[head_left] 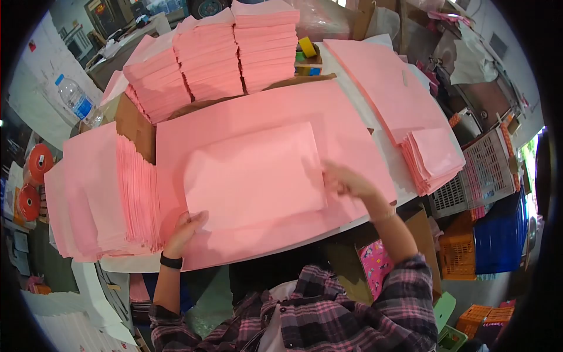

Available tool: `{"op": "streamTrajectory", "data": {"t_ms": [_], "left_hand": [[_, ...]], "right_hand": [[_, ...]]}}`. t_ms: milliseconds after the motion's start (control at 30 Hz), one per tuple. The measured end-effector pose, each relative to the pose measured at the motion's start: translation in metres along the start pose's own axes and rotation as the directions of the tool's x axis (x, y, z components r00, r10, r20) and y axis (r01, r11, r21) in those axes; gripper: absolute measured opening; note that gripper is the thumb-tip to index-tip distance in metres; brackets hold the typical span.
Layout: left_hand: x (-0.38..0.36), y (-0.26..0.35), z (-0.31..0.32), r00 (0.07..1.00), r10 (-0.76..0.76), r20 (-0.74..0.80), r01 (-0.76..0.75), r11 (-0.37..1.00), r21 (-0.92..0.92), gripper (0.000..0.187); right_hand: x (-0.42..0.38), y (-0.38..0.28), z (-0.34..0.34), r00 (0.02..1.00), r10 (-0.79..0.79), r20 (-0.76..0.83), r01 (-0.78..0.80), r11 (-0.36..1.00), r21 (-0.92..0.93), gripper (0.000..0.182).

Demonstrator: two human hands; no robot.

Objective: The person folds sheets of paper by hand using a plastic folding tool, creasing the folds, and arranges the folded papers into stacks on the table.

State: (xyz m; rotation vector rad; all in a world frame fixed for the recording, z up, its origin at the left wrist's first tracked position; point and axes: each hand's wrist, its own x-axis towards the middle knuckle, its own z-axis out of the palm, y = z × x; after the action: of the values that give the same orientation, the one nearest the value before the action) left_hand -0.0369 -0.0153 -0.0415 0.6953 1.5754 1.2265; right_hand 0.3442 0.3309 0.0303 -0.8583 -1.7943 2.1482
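Observation:
A pink rectangular sheet or folded piece (pixel 258 176) lies at a slant on a larger pink sheet (pixel 352 135) spread over the table. My left hand (pixel 189 227), below a black wristband, pinches the lower left corner of the smaller piece, thumb on top. Beside its right edge is my right hand (pixel 346 180), blurred by motion, its fingers partly curled; whether it holds anything cannot be made out.
Tall pink stacks (pixel 211 58) stand along the back, another pink stack (pixel 105 193) at the left. A small folded pink pile (pixel 431 158) sits at the right. A water bottle (pixel 79 100) and yellow tape (pixel 307 47) stand behind. Crates (pixel 457 255) are at the lower right.

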Motion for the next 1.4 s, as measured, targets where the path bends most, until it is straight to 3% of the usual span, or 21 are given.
{"op": "streamTrajectory", "data": {"t_ms": [33, 67, 200, 333, 500, 633, 733, 900, 1033, 1100, 1133, 1167, 1233, 1267, 1333, 1400], "left_hand": [[-0.005, 0.021, 0.017, 0.997, -0.052, -0.052, 0.052, 0.999, -0.015, 0.037], [-0.007, 0.03, 0.025, 0.989, -0.109, -0.101, 0.106, 0.994, -0.031, 0.032], [0.005, 0.016, 0.015, 0.973, -0.16, -0.168, 0.156, 0.987, -0.032, 0.026], [0.006, 0.014, 0.013, 0.969, -0.194, -0.151, 0.176, 0.976, -0.129, 0.023], [0.009, 0.015, 0.024, 0.982, -0.039, -0.187, 0.016, 0.992, -0.124, 0.019], [0.006, 0.03, 0.034, 0.963, 0.097, -0.253, -0.091, 0.995, 0.034, 0.017], [0.015, 0.02, 0.022, 0.945, 0.157, -0.287, -0.062, 0.947, 0.314, 0.017], [0.011, 0.029, 0.028, 0.944, 0.18, -0.275, -0.105, 0.958, 0.266, 0.015], [0.009, 0.047, 0.029, 0.933, 0.186, -0.309, -0.049, 0.914, 0.402, 0.014], [0.006, 0.065, 0.034, 0.825, 0.436, -0.36, -0.063, 0.704, 0.708, 0.015], [0.004, 0.077, 0.04, 0.756, 0.557, -0.344, -0.039, 0.562, 0.826, 0.015], [0.003, 0.091, 0.048, 0.758, 0.558, -0.339, -0.043, 0.561, 0.827, 0.015], [0.005, 0.118, 0.075, 0.703, 0.68, -0.208, -0.115, 0.397, 0.91, 0.018], [0.008, 0.123, 0.087, 0.704, 0.68, -0.206, -0.117, 0.397, 0.91, 0.018], [0.016, 0.132, 0.112, 0.713, 0.693, 0.11, -0.43, 0.307, 0.849, 0.02], [0.029, 0.138, 0.14, 0.8, 0.555, 0.229, -0.482, 0.367, 0.796, 0.024]], "right_hand": [[-0.012, 0.009, 0.005, 0.997, 0.045, 0.058, -0.041, 0.997, -0.064, 0.036], [-0.024, -0.005, 0.025, 0.89, 0.44, -0.121, -0.441, 0.897, 0.018, 0.035], [-0.045, -0.009, 0.055, 0.93, 0.296, -0.219, -0.335, 0.927, -0.168, 0.026], [-0.033, 0.039, 0.043, 0.945, 0.197, -0.263, -0.223, 0.972, -0.072, 0.02], [-0.036, 0.025, 0.046, 0.908, 0.307, -0.285, -0.335, 0.941, -0.052, 0.018], [-0.036, 0.022, 0.049, 0.894, 0.329, -0.306, -0.361, 0.931, -0.056, 0.019], [-0.037, 0.016, 0.053, 0.879, 0.35, -0.325, -0.376, 0.926, -0.019, 0.018], [-0.036, 0.018, 0.051, 0.876, 0.356, -0.327, -0.381, 0.925, -0.013, 0.018], [-0.035, 0.019, 0.049, 0.886, 0.339, -0.315, -0.358, 0.934, -0.002, 0.02], [-0.035, 0.018, 0.051, 0.88, 0.352, -0.319, -0.376, 0.926, -0.016, 0.019], [-0.035, 0.018, 0.051, 0.877, 0.358, -0.321, -0.385, 0.922, -0.024, 0.018], [-0.035, 0.018, 0.051, 0.875, 0.358, -0.325, -0.385, 0.923, -0.021, 0.018], [-0.035, 0.017, 0.051, 0.881, 0.35, -0.318, -0.375, 0.927, -0.018, 0.018], [-0.036, 0.017, 0.051, 0.884, 0.346, -0.314, -0.37, 0.929, -0.018, 0.018], [-0.036, 0.019, 0.05, 0.885, 0.348, -0.31, -0.37, 0.929, -0.014, 0.018], [-0.035, 0.019, 0.049, 0.886, 0.35, -0.304, -0.37, 0.929, -0.009, 0.019]]}}
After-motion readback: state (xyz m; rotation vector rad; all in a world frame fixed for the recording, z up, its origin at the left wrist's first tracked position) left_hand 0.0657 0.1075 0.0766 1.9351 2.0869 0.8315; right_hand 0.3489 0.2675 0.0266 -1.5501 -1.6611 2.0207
